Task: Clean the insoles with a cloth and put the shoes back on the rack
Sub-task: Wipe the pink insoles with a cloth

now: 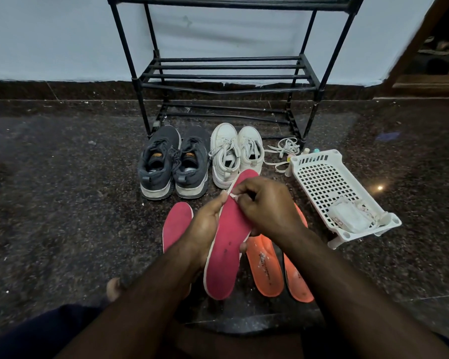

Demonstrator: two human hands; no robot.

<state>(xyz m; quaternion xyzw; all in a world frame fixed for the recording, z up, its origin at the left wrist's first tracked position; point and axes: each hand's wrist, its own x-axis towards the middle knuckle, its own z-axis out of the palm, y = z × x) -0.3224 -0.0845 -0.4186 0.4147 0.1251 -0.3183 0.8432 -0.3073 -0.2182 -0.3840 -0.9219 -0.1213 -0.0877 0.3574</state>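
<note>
My left hand holds a pink insole by its left edge, lifted above the floor. My right hand rests on its upper part, fingers curled, pinching a small white scrap at the insole's edge. A second pink insole lies on the floor to the left. Two orange insoles lie to the right, partly under my right arm. A dark grey pair of shoes and a white pair stand in front of the black shoe rack.
A white plastic basket lies at the right with a white cloth in it. Loose white laces and small bottles lie beside the rack's right leg. The floor is dark speckled stone. My bare foot shows at lower left.
</note>
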